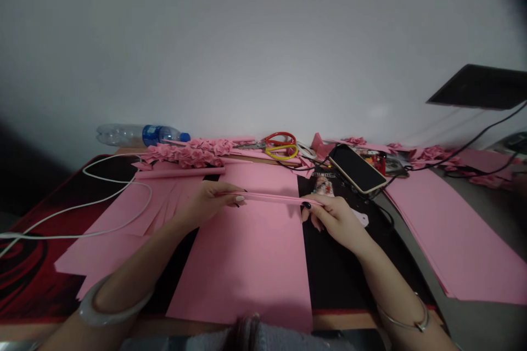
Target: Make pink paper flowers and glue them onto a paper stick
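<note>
A narrow folded strip of pink paper (272,198) is stretched level between my two hands, above a large pink sheet (251,263) lying on the dark mat. My left hand (214,201) pinches the strip's left end between thumb and fingers. At the right end, my right hand (331,216) pinches it the same way, its other fingers curled beneath. Just beyond the strip, the large sheet continues toward the back of the table. A small item with a printed picture (323,185) lies behind my right hand, partly hidden by it.
Pink paper flowers (191,152), scissors with red and yellow handles (282,146) and a plastic bottle (144,134) line the wall. A phone (358,168) lies back right. Pink sheets (457,241) are stacked right, others (119,230) left, under a white cable (69,209).
</note>
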Demonstrator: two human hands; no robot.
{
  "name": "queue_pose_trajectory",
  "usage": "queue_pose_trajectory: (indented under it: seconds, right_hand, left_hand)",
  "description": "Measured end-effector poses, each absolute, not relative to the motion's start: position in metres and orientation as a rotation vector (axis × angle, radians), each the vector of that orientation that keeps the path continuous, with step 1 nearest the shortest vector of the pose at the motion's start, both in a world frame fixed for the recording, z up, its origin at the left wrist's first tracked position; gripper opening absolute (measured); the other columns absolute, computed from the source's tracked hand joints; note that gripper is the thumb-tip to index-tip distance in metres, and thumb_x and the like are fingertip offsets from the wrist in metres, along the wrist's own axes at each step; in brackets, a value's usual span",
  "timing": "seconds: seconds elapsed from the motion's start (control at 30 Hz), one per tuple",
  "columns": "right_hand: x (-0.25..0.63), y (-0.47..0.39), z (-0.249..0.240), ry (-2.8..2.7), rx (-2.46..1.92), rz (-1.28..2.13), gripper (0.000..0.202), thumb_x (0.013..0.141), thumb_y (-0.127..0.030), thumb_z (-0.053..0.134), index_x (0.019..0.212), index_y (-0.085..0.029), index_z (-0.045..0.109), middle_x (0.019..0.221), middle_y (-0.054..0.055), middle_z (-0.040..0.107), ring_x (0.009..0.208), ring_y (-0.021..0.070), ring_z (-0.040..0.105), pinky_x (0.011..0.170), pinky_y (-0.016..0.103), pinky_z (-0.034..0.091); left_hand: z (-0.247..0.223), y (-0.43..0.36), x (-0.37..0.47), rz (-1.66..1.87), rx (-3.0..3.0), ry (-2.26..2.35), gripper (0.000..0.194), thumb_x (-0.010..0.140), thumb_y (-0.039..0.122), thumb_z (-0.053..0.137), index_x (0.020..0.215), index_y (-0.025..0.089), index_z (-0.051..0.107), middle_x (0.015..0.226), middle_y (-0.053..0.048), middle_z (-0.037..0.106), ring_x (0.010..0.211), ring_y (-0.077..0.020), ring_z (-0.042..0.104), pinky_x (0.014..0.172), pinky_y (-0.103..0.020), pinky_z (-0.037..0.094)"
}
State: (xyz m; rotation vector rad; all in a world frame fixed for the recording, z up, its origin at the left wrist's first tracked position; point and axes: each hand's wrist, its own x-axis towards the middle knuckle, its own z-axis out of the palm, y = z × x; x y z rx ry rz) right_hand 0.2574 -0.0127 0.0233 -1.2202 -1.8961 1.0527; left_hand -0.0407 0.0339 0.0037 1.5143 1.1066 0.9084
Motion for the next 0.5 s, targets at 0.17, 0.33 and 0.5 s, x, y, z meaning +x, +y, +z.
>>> queue_pose_trajectory:
  seconds: [0.17, 0.33, 0.5]
  right_hand:
    - [0.2581, -0.0109, 0.0277, -1.899, -1.232, 1.050, 0.025, 0.095, -0.032, 0.048, 0.092, -0.014, 0.065, 0.068, 0.003, 0.065, 0.048, 0.0096, 0.049, 0.046, 0.022, 0.038]
    - [0.2582, -0.0118, 0.0321, -1.949, -1.227, 0.919, 0.025, 0.093, -0.029, 0.050, 0.082, -0.014, 0.067, 0.067, 0.003, 0.065, 0.051, 0.0105, 0.048, 0.049, 0.023, 0.038]
    - [0.2546, -0.0158, 0.0304, -1.951, -1.242, 0.847, 0.030, 0.096, -0.031, 0.045, 0.081, -0.015, 0.066, 0.058, 0.001, 0.060, 0.046, 0.0107, 0.047, 0.046, 0.023, 0.036]
  left_hand:
    - [0.0066, 0.0334, -0.0414, 0.828, 1.557, 1.062, 0.024, 0.076, 0.037, 0.070, 0.086, 0.016, 0.075, 0.074, -0.005, 0.075, 0.072, -0.0205, 0.071, 0.069, -0.032, 0.060]
    - [0.0097, 0.0304, -0.0412, 0.771, 1.602, 1.038, 0.028, 0.081, 0.039, 0.064, 0.093, 0.017, 0.074, 0.078, -0.004, 0.075, 0.074, -0.0202, 0.072, 0.071, -0.034, 0.060]
    - [0.0130, 0.0278, -0.0408, 0.758, 1.615, 1.072, 0.023, 0.083, 0.038, 0.062, 0.089, 0.019, 0.073, 0.079, -0.001, 0.076, 0.077, -0.0207, 0.072, 0.074, -0.035, 0.059]
